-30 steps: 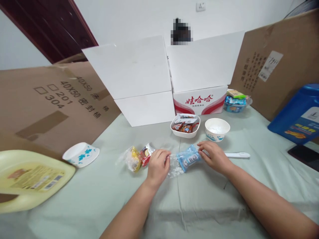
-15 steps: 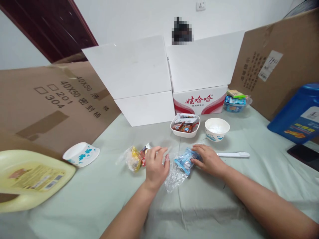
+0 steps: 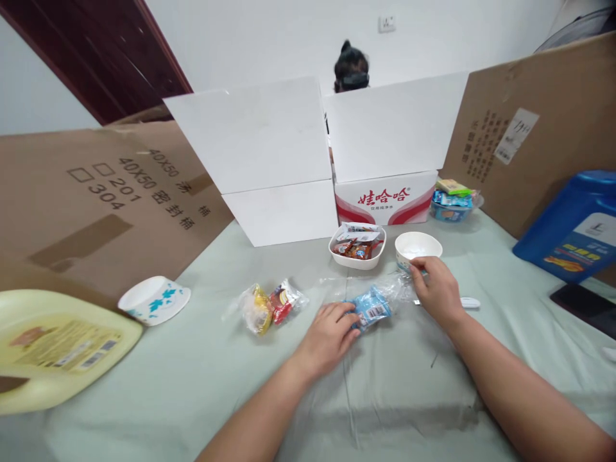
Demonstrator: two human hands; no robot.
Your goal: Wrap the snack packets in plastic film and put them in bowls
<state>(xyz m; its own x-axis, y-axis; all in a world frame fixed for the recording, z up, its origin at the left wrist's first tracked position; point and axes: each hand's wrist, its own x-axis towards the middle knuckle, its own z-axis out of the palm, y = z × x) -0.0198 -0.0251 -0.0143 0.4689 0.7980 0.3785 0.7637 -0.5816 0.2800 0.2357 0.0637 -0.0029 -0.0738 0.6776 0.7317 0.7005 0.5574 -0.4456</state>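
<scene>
A clear plastic bag (image 3: 394,287) with a blue snack packet (image 3: 371,309) inside lies on the pale green tablecloth (image 3: 202,378). My left hand (image 3: 330,333) pinches the packet end of the bag. My right hand (image 3: 437,290) grips the bag's other end near the white paper bowl (image 3: 418,248). A second clear bag (image 3: 269,305) with yellow and red snacks lies just left of my left hand.
A white dish of snack packets (image 3: 357,246), a white pen-like tool (image 3: 469,302), a tipped bowl (image 3: 153,299), a yellow jug (image 3: 52,343), a blue jug (image 3: 575,228), a phone (image 3: 584,307). Cardboard sheets and white boxes wall the table; a person's head (image 3: 351,67) shows behind.
My left hand moved right onto the blue packet. My right hand slid right and away toward the paper bowl, pulling the bag's end out.
</scene>
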